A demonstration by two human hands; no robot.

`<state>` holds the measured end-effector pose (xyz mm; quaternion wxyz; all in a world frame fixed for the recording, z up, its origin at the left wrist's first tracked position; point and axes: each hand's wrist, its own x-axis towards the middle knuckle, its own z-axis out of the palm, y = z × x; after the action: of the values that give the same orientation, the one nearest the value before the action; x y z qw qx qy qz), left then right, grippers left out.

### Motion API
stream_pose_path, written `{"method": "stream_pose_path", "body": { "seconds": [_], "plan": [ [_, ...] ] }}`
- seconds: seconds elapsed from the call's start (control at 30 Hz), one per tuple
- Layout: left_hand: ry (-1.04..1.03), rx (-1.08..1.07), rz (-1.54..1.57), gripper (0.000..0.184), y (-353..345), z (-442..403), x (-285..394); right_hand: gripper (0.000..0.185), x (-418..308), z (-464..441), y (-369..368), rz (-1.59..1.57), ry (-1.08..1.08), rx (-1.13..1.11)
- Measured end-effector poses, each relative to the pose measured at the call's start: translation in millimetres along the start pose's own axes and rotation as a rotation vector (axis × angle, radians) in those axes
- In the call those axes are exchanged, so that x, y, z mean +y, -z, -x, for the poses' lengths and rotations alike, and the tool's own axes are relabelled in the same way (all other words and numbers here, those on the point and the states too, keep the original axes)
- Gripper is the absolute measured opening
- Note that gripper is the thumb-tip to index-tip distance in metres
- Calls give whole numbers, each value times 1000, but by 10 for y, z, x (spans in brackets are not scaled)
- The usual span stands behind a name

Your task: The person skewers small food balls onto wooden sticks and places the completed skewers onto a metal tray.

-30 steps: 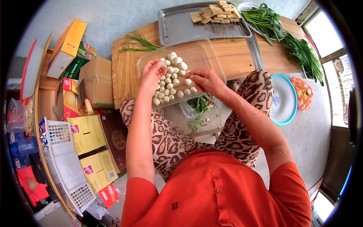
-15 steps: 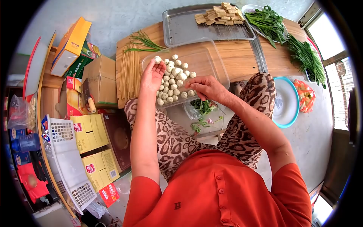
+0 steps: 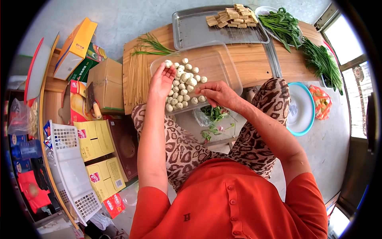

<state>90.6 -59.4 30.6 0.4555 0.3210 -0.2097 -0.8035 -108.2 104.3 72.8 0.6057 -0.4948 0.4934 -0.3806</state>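
Note:
Many pale, speckled meatballs lie in a clear plastic tray in front of me. My left hand, palm up at the tray's left side, has its thumb and fingers around one pale meatball at the tips. Over the tray's near right corner, my right hand is closed in a pinch, its fingertips pointing left toward the meatballs. Whatever it pinches is too thin or hidden to make out. A bundle of thin bamboo skewers lies left of the tray.
Behind stands a metal tray with stacked tofu-skin rolls. Leafy greens and chives are at the right. A blue-rimmed basin sits beside my knee. Boxes and a white basket line the left.
The meatball at my left fingertips has shifted very slightly to the right. Both hands stay in nearly the same place, and the whole view has moved a little.

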Motion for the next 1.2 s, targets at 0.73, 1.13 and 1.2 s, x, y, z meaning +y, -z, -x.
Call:
{"method": "stream_pose_path", "body": {
  "seconds": [0.73, 1.13, 1.2],
  "plan": [
    [21, -72, -18, 20, -21, 17, 22, 22, 79, 7, -37, 0, 48, 24],
    [49, -84, -46, 21, -51, 29, 27, 21, 66, 29, -85, 175, 68, 122],
    [53, -81, -39, 22, -50, 23, 21, 20, 63, 30, -95, 178, 78, 153]
  ]
}}
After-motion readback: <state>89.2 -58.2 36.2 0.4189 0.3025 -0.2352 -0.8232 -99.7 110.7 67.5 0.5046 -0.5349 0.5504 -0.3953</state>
